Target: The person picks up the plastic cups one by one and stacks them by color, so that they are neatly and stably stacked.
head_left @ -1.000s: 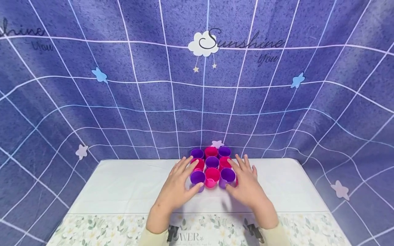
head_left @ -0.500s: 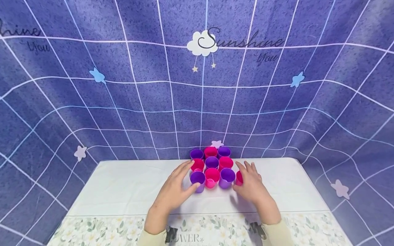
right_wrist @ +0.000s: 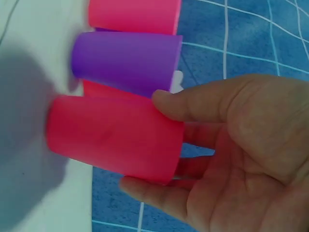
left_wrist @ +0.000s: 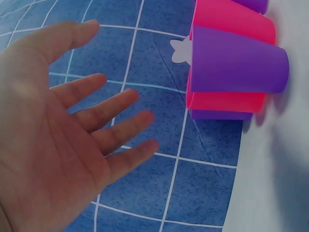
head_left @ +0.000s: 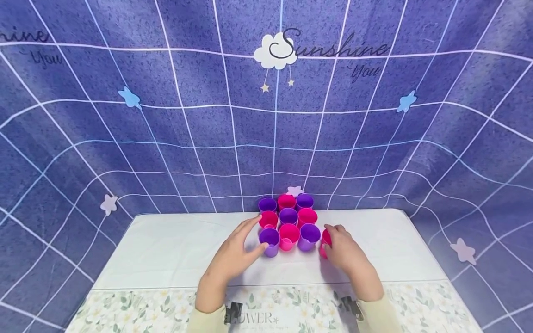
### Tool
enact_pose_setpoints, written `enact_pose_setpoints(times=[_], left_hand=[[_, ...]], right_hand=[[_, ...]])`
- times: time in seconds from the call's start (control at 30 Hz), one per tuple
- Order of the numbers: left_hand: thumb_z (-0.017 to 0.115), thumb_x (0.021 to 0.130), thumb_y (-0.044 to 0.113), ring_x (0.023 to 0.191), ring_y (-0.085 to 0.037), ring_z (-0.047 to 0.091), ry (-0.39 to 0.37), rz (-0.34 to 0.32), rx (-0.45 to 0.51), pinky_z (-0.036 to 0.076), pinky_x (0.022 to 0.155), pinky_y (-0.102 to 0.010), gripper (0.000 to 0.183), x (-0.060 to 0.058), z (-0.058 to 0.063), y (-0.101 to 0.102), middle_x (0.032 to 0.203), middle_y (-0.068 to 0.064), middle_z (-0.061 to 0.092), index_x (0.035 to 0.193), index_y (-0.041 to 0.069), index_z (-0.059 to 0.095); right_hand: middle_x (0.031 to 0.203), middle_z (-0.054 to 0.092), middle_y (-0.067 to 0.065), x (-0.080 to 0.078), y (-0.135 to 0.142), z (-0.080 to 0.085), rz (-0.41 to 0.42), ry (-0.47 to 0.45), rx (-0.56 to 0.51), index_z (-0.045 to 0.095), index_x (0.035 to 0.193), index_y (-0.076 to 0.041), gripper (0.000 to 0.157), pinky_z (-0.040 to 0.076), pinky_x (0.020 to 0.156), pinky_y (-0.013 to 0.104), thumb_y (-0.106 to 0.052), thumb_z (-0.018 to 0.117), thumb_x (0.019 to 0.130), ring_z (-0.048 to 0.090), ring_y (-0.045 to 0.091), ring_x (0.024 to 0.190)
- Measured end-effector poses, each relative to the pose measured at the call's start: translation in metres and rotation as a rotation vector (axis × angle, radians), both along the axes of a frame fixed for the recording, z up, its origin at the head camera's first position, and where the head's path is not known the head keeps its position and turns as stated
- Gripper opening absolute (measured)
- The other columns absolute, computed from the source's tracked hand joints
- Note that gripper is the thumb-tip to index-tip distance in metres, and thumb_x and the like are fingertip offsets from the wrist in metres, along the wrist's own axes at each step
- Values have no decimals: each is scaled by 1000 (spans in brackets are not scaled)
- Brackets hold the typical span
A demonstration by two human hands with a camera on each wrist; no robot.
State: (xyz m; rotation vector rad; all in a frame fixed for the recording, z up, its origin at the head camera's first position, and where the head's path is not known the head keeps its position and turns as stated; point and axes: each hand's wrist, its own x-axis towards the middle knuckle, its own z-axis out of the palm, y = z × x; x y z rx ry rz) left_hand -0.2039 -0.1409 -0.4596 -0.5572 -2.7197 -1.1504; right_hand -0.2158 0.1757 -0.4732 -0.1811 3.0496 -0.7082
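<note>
Pink and purple plastic cups stand mouth up in a three-by-three block against the back wall, colours alternating. To the right of that block stands a separate pink cup [right_wrist: 116, 135]. My right hand [head_left: 349, 252] grips this cup near its rim, thumb on one side and fingers round the other, as the right wrist view shows. My left hand [head_left: 232, 253] hovers beside the front left purple cup [head_left: 269, 243], fingers spread and palm bare. In the left wrist view, the left fingertips [left_wrist: 145, 117] are apart from the nearest purple cup [left_wrist: 239, 60].
A white cloth [head_left: 179, 249] covers the table, with a floral strip [head_left: 145, 310] along the near edge. Behind and at both sides hangs a blue-purple curtain [head_left: 208, 125] with a grid, stars and a cloud. A front middle pink cup [head_left: 288, 236] holds a small pink object.
My right hand has moved from over the block's right side out to the separate pink cup and now holds it. My left hand stays beside the block's left side.
</note>
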Motion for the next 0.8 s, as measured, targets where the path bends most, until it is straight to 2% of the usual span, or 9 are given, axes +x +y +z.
enact_pose_setpoints(times=[0.13, 0.27, 0.43, 0.57, 0.67, 0.8], left_hand=[[78, 95, 31, 144, -26, 57, 15, 3, 24, 46, 119, -53, 69, -2, 0, 1, 156, 0, 58, 157, 26, 50], [77, 95, 24, 135, -26, 63, 19, -16, 37, 49, 115, -53, 61, -4, -3, 3, 145, -5, 66, 152, 19, 55], [75, 96, 20, 131, -24, 67, -2, -57, 61, 50, 114, -52, 55, -4, -8, 6, 140, -7, 69, 149, 13, 57], [75, 97, 21, 126, -21, 68, -25, -93, 83, 52, 111, -50, 53, -2, -12, 9, 134, -7, 72, 146, 14, 59], [76, 97, 25, 124, -20, 69, -34, -123, 101, 54, 110, -47, 51, 0, -12, 12, 130, -7, 74, 144, 13, 61], [77, 97, 30, 123, -27, 70, -65, -207, 156, 55, 110, -44, 51, 3, -9, 18, 133, -12, 72, 140, 6, 63]], right_hand=[[129, 62, 30, 4, 1, 8, -11, -43, 8, 53, 147, 5, 58, 54, 104, 62, -20, 70, 97, 67, 48, 120], [114, 68, 23, 8, 0, 12, -15, -87, 7, 56, 138, 7, 57, 56, 99, 58, -32, 71, 99, 71, 37, 107], [96, 69, 11, 15, -4, 16, -10, -157, -37, 63, 118, 3, 51, 58, 88, 50, -45, 66, 101, 67, 24, 90], [88, 67, 6, 21, -10, 19, -9, -210, -56, 65, 106, -2, 56, 55, 80, 45, -58, 60, 101, 62, 19, 82], [86, 67, 3, 24, -17, 21, 7, -204, -59, 68, 103, -5, 60, 55, 78, 45, -64, 58, 100, 62, 18, 81], [80, 64, 1, 27, -30, 24, 46, -159, -71, 68, 97, -8, 58, 54, 72, 41, -65, 59, 99, 60, 17, 76]])
